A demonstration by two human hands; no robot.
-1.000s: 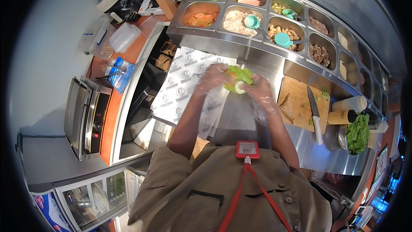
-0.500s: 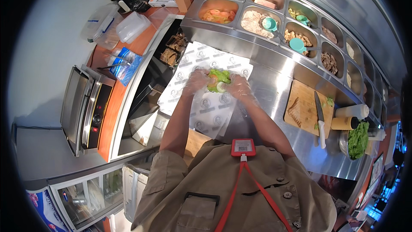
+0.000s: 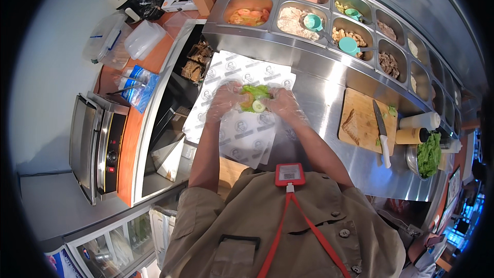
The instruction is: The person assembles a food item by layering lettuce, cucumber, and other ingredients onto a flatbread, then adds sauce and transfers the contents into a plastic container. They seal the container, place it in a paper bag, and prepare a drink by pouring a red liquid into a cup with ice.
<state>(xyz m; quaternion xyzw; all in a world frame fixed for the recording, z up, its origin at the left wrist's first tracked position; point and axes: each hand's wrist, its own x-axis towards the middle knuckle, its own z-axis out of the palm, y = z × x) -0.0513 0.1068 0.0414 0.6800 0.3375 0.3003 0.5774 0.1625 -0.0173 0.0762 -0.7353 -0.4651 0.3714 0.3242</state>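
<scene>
In clear plastic gloves, my left hand (image 3: 225,100) and my right hand (image 3: 285,104) grip opposite ends of a sandwich (image 3: 256,92). Green leaf lettuce, a cucumber slice (image 3: 258,106) and an orange-red piece like tomato show between them. Any bread there is mostly hidden by the fingers and filling. Beneath the hands lie sheets of white printed wrapping paper (image 3: 239,134) on the steel counter.
Steel pans of fillings (image 3: 242,16) line the far side, some with turquoise scoops (image 3: 349,46). To the right, a cutting board (image 3: 355,98) bears toasted bread (image 3: 351,126) and a knife (image 3: 382,133), beside bottles and a lettuce bowl (image 3: 413,162). A contact grill (image 3: 95,144) stands left.
Both hands still hold the sandwich over the paper. Its near side now shows more of the cucumber slice and the orange-red piece. The whole view has shifted slightly.
</scene>
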